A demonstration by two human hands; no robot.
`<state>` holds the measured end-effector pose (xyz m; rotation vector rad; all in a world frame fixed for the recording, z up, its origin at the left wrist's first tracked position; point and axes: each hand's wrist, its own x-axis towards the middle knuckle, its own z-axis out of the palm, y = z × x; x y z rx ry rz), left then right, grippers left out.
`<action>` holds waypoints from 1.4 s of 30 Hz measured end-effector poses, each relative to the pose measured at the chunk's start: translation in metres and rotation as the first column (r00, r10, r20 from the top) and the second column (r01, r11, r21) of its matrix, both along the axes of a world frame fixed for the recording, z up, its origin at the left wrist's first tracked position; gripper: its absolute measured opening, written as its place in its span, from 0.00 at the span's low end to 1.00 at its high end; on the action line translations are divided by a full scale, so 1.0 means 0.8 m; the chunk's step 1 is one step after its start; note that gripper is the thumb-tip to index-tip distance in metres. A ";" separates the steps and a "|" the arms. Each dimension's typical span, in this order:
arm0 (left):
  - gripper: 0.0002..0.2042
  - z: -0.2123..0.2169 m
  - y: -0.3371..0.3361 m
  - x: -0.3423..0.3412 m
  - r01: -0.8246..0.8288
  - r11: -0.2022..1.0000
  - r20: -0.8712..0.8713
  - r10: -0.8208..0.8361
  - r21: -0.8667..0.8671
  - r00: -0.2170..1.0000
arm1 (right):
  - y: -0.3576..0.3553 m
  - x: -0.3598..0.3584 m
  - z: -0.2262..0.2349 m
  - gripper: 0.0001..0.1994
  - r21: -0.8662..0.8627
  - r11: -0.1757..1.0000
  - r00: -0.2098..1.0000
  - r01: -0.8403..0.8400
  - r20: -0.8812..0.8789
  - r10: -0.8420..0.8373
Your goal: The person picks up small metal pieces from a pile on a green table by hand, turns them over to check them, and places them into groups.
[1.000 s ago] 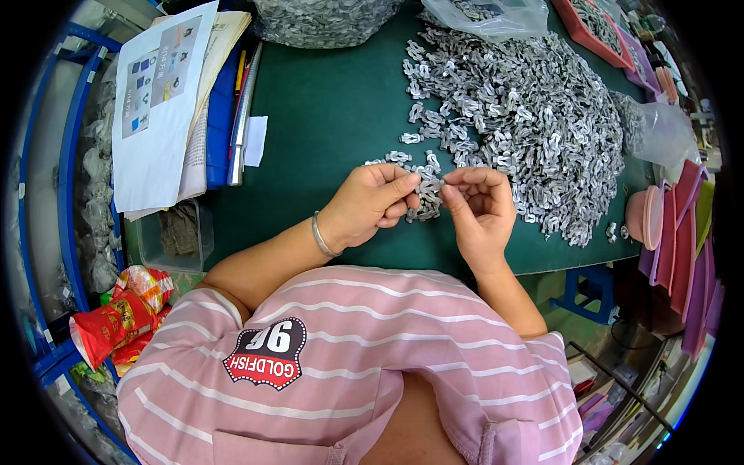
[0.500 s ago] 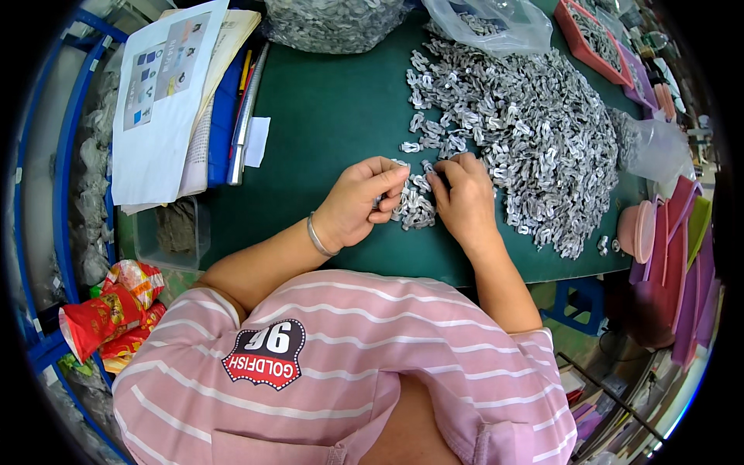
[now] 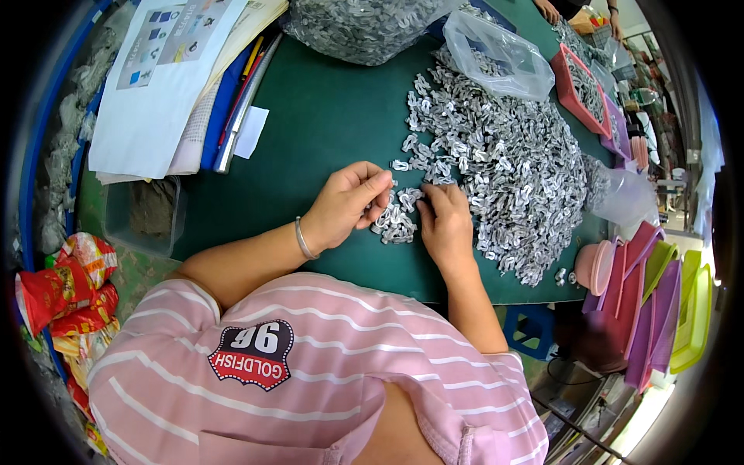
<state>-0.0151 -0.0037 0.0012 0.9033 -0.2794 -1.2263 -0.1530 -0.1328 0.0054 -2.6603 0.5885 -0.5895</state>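
Thumb and curled fingers of my left hand (image 3: pixel 349 203) pinch a small grey metal part, mostly hidden by the fingers. A small cluster of loose grey metal parts (image 3: pixel 397 226) lies between my two hands on the green table. My right hand (image 3: pixel 449 226) is at the right side of this cluster, its fingers bent together and the fingertips among the parts. What those fingertips hold, if anything, is hidden. Right beyond it spreads a large heap of the same looped parts (image 3: pixel 519 170).
A clear bag of parts (image 3: pixel 364 27) stands at the back, an open plastic bag (image 3: pixel 496 58) on the heap. Papers (image 3: pixel 155 101) and pens lie left. A red tray (image 3: pixel 581 93) and pink bowl (image 3: pixel 595 267) are right. Another person's hand (image 3: pixel 548 11) shows far right.
The view has shifted, bringing another person's hands into the far right. My left hand keeps its pinch beside the cluster, and my right fingertips stay at the parts.
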 end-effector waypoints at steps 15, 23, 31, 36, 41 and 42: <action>0.11 -0.007 0.006 -0.003 0.030 0.999 0.441 -0.045 0.041 0.897 | 0.019 -0.004 0.000 0.04 0.951 0.210 0.939 -0.227 0.271 -0.211; 0.08 0.005 0.008 -0.004 0.019 0.999 0.407 -0.029 0.027 0.913 | 0.042 0.001 0.001 0.05 0.755 0.581 0.837 -0.305 0.504 -0.215; 0.09 -0.010 0.006 0.006 0.007 0.990 -0.335 -0.054 -0.142 0.940 | 0.026 -0.002 0.016 0.03 0.633 0.774 0.948 -0.030 0.263 -0.178; 0.07 -0.004 0.004 0.016 -0.010 0.996 -0.427 -0.028 -0.086 0.904 | 0.025 0.005 0.004 0.09 0.316 0.947 0.995 0.055 -0.095 -0.026; 0.06 -0.018 0.006 0.011 0.016 0.990 -0.227 -0.047 -0.137 0.973 | 0.019 0.004 -0.003 0.09 0.519 0.847 0.993 0.113 -0.084 -0.081; 0.07 -0.017 0.006 0.008 0.013 0.996 -0.140 -0.026 -0.093 0.990 | 0.020 0.004 -0.001 0.08 0.637 0.750 0.984 0.177 -0.122 -0.128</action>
